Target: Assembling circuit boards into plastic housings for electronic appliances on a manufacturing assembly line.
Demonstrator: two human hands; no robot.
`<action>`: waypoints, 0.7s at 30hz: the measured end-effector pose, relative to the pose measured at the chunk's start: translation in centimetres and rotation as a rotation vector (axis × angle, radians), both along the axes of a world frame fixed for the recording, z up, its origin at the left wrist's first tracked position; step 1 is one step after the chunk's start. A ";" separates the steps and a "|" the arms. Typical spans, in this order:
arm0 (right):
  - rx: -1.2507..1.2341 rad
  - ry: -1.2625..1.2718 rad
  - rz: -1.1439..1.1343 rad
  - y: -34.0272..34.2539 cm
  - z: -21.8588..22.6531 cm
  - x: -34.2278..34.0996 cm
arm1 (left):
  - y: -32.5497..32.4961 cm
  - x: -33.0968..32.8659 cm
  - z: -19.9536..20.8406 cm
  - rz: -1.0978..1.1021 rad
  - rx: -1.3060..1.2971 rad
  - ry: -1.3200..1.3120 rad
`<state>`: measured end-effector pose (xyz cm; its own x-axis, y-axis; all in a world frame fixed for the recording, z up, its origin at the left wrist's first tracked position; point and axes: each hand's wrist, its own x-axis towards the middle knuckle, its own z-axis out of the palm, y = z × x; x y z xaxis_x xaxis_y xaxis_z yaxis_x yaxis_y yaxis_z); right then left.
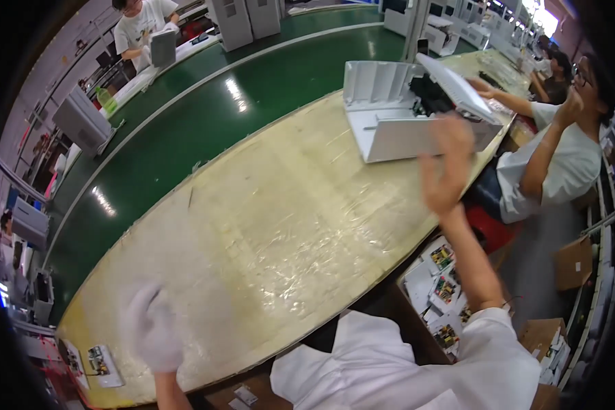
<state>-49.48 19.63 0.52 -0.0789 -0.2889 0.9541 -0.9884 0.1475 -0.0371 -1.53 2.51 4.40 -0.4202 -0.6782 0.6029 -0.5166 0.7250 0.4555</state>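
Observation:
My right hand (449,164) is bare, with thumb and fingers spread apart and nothing in it. It is slightly blurred and appears in front of a white appliance housing (406,139); whether it touches the panel I cannot tell. The housing lies opened on the table, with dark parts inside and a raised white panel (458,85) over them. My left hand (156,328), in a white glove, hovers over the table's near left end. Motion smears its fingers. Close by lies a white plate with a circuit board (104,367), beside a second similar one (74,362).
The yellowish, film-covered worktable (287,205) curves before me. Below its near edge, a carton holds several white plates with circuit boards (445,287). A seated co-worker (550,150) reaches toward the housing from the right. Beyond runs a green conveyor (253,96); another person (143,31) stands across it.

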 end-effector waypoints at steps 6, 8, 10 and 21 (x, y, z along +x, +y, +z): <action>0.244 -0.747 1.527 -6.4 4.7 19.5 | -3.8 4.2 -4.1 -0.185 -0.117 -0.106; 0.229 -0.989 1.897 -6.3 7.7 25.2 | -2.3 -3.4 -1.0 0.242 0.281 -0.474; 1.002 -1.149 2.384 -4.7 12.3 27.5 | -9.6 2.7 -9.3 0.112 0.152 -0.233; 0.819 -1.141 2.966 -8.3 12.5 34.5 | -14.2 6.6 -13.7 0.231 0.067 -0.277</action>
<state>-14.97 11.37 13.05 0.5563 -0.3233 0.7655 0.8310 0.2073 -0.5163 5.12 -11.71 -9.30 -0.3926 -0.8083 0.4387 -0.7736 0.5482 0.3178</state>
